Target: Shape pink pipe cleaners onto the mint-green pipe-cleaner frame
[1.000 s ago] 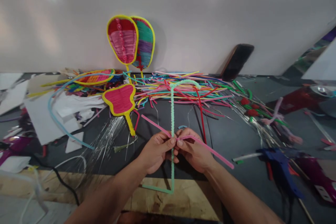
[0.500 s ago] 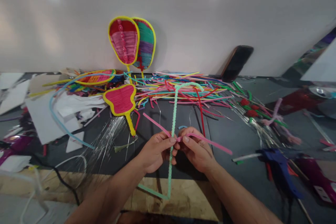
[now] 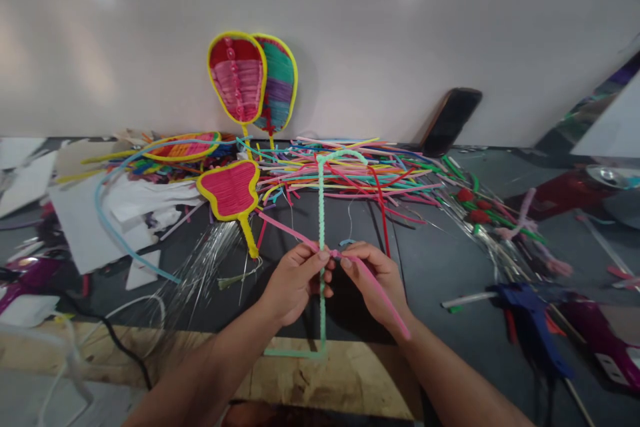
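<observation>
My left hand (image 3: 295, 280) is closed, thumb and fingers pinching an upright mint-green twisted pipe cleaner (image 3: 321, 207) where a pink pipe cleaner (image 3: 373, 280) crosses it. The green one hooks to the right at its top and bends left at its bottom. Just right of the crossing, the pink one forms a small knot or loop; one end points to the upper left, the other slants down over my right hand (image 3: 377, 280). That hand is closed too, thumb and fingertips pinching the pink pipe cleaner beside the knot.
Behind my hands lies a heap of coloured pipe cleaners (image 3: 350, 180). Yellow-rimmed fans (image 3: 237, 80) lean on the wall, and a pink one (image 3: 230, 191) stands lower. A phone (image 3: 453, 120) leans at right. A blue glue gun (image 3: 533, 320) and a can (image 3: 570, 193) are further right.
The green pipe cleaner's top has shifted left and it stands straighter. The pink pipe cleaner's right end has swung down across my right hand, and its left end reaches further left.
</observation>
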{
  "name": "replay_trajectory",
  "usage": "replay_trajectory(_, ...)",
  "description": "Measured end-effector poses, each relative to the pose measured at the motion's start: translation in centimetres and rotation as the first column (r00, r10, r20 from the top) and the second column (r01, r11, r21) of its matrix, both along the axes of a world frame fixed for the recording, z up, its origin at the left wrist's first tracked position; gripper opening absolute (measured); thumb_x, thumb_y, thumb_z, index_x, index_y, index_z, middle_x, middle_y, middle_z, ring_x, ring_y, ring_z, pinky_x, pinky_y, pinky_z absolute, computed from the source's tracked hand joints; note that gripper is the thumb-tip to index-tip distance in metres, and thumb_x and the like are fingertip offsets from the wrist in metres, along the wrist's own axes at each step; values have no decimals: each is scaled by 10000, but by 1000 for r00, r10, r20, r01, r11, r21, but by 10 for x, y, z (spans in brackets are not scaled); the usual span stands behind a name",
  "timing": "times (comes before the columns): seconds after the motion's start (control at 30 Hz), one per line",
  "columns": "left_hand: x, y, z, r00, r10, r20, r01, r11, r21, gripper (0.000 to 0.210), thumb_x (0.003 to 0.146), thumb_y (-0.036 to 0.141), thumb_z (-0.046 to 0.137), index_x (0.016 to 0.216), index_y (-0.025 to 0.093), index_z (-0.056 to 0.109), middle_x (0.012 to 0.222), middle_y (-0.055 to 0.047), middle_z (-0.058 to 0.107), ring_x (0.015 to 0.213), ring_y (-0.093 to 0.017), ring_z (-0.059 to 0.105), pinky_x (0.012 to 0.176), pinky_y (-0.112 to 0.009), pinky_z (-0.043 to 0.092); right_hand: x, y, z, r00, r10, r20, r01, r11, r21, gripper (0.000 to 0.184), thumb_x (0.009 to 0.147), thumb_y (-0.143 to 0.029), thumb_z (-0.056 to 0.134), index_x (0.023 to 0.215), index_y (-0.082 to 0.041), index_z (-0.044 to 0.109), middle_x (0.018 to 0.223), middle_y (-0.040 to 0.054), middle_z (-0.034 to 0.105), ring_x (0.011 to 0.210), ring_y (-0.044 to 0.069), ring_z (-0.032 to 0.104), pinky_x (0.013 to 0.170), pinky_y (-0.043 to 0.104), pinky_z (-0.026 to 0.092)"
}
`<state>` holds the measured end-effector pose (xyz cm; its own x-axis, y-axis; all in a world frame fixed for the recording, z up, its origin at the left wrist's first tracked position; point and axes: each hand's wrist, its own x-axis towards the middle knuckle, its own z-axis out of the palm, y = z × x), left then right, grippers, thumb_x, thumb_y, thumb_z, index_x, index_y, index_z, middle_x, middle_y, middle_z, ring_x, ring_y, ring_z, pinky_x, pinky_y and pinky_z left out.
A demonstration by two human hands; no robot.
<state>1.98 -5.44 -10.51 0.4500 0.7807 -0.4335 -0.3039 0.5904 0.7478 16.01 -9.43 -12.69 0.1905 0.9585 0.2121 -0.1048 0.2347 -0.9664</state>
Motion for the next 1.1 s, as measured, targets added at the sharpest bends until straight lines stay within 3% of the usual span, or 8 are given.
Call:
replay_trajectory(0.1,0,-1,-1,987,41,-155,-22,992,124,247,695,347,705,789,155,581,673,13,597,543,-90,535,426,-201,498,6,0,3,970,-48,236,34,997,63,103,810,-175,603,850,-246,665,765,16,616,712,144,571,640,283,467)
replay_trajectory(0.2,0,-1,-1,955,53,-292,17,973,232,247,702,364,689,777,153,586,630,26,576,535,-97,539,446,-216,515,12,0,5,888,-84,452,24,990,136,185,819,-136,559,896,-263,669,816,31,618,757,159,587,670,299,483)
replay_trajectory(0.3,0,-1,-1,936,19,-353,85,957,277,245,716,372,670,767,144,596,589,32,545,522,-100,535,451,-220,517,16,0,4,818,-159,552,57,979,198,217,820,-128,532,895,-271,676,870,46,590,776,162,586,679,304,490)
replay_trajectory(0.53,-2,0,-2,961,-51,-272,123,960,253,257,697,322,700,845,132,610,673,11,564,581,-101,533,495,-236,534,18,1,2,868,-136,477,85,988,126,172,807,-129,585,881,-261,666,1002,49,568,921,170,569,733,284,465)
replay_trajectory(0.7,-3,0,-2,982,-77,-175,108,979,171,368,607,270,773,913,141,614,748,-4,616,625,-111,566,517,-239,535,15,1,3,874,-148,463,96,986,133,143,797,-154,604,849,-259,685,976,49,549,873,172,554,708,296,462)
replay_trajectory(0.83,-2,0,-2,979,-52,-196,75,991,112,310,640,335,753,821,126,612,659,5,608,565,-97,566,531,-240,535,11,-1,3,880,-121,459,66,989,133,143,792,-162,605,848,-264,689,955,52,541,836,175,555,677,305,466)
replay_trajectory(1.1,-3,1,0,965,-35,-260,78,985,155,304,672,395,715,784,135,605,608,8,603,529,-108,581,543,-247,525,15,-4,8,842,-175,510,71,974,217,196,788,-148,591,918,-276,662,961,47,541,742,148,552,615,289,474)
